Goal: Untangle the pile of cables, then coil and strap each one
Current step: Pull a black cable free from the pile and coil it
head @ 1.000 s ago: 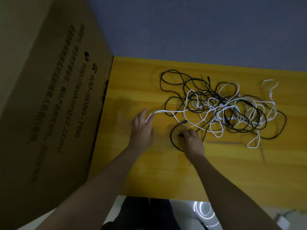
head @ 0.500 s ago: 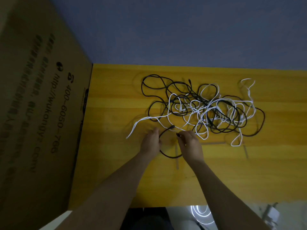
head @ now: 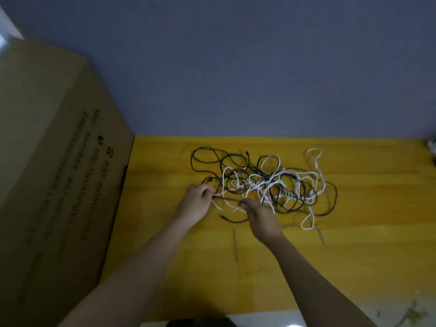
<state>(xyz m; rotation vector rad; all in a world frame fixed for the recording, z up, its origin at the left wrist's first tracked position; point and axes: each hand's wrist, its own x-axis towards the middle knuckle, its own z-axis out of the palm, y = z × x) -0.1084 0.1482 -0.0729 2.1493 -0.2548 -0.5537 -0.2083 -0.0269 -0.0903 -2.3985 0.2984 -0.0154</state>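
- Two colours of cable made up the tangled pile (head: 266,185), spread across the yellow tabletop (head: 354,256) just beyond both hands, its length running left to right.
- Left hand (head: 197,204) sat at the pile's left edge, fingers curled on a black strand.
- Right hand (head: 259,214), nearer the middle, pinched a white strand.

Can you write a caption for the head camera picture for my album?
Two hands, left hand and right hand, pick at a tangle of black and white cables on a yellow table.
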